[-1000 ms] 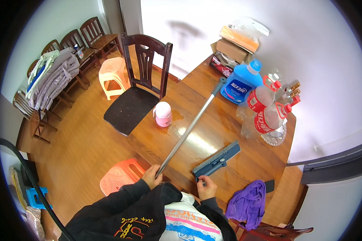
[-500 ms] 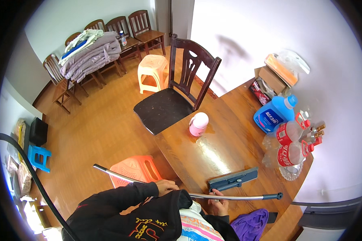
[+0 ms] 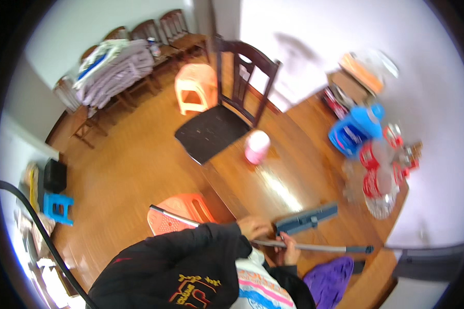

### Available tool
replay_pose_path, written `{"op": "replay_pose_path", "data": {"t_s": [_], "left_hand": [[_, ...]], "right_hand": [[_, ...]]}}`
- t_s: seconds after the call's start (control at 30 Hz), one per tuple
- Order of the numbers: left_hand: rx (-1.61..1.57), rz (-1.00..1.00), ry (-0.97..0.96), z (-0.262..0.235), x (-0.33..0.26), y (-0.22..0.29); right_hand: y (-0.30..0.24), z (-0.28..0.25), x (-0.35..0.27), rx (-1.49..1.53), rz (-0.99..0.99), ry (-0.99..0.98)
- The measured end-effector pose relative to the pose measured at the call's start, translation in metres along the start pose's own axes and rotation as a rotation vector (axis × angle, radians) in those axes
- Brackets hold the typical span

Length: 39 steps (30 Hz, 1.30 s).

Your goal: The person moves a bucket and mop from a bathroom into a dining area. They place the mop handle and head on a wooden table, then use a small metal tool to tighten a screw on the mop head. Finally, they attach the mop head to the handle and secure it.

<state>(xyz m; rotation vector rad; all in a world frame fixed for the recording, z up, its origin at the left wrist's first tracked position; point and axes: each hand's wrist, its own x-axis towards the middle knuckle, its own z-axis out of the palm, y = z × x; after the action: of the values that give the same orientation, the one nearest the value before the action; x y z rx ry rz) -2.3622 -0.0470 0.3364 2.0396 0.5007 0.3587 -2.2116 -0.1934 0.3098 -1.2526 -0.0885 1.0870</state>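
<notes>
A long silver pole [image 3: 325,248] with dark ends lies across the front of my body, over the table's near edge. My right hand [image 3: 288,251] is closed around it, with the fingertips beside the neck of a flat grey mop head [image 3: 307,219] on the table. My left hand [image 3: 254,227] is just left of that mop head and above the pole. Its fingers are smeared by motion, so their grip does not show. My left sleeve hides part of the pole. A purple cloth [image 3: 329,280] lies to the right of my right hand.
On the wooden table [image 3: 309,180] stand a pink-and-white bottle [image 3: 257,147], a blue jug [image 3: 357,131] and clear plastic bottles with red labels [image 3: 379,180]. A dark chair [image 3: 214,133] stands beyond. An orange stool [image 3: 180,212] is at the left edge; folded bedding [image 3: 116,69] lies on chairs behind.
My left hand has moved right along the pole, toward the mop head. The pole has shifted right in the picture. The view has moved slightly and is blurred.
</notes>
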Motion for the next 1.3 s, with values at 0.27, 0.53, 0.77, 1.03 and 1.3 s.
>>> {"op": "replay_pose_path", "data": {"t_s": [0.27,0.53,0.77,1.03,1.3], "left_hand": [[-0.626,-0.552,-0.247,0.058,0.04,-0.018],[-0.757,-0.664,-0.197,0.065,0.04,-0.024],[-0.722,-0.684,-0.157,0.054,0.041,-0.026],[-0.654,-0.622,-0.273,0.058,0.041,-0.017],[-0.858,-0.685,-0.193,0.107,0.034,-0.001]], "right_hand": [[0.005,-0.007,0.005,0.051,0.019,-0.091],[-0.019,0.013,-0.031,0.012,0.047,0.097],[-0.047,-0.042,-0.08,0.049,-0.446,0.67],[-0.132,-0.066,-0.211,-0.013,-0.823,1.069],[-0.142,-0.08,-0.267,-0.331,-0.896,0.883]]}}
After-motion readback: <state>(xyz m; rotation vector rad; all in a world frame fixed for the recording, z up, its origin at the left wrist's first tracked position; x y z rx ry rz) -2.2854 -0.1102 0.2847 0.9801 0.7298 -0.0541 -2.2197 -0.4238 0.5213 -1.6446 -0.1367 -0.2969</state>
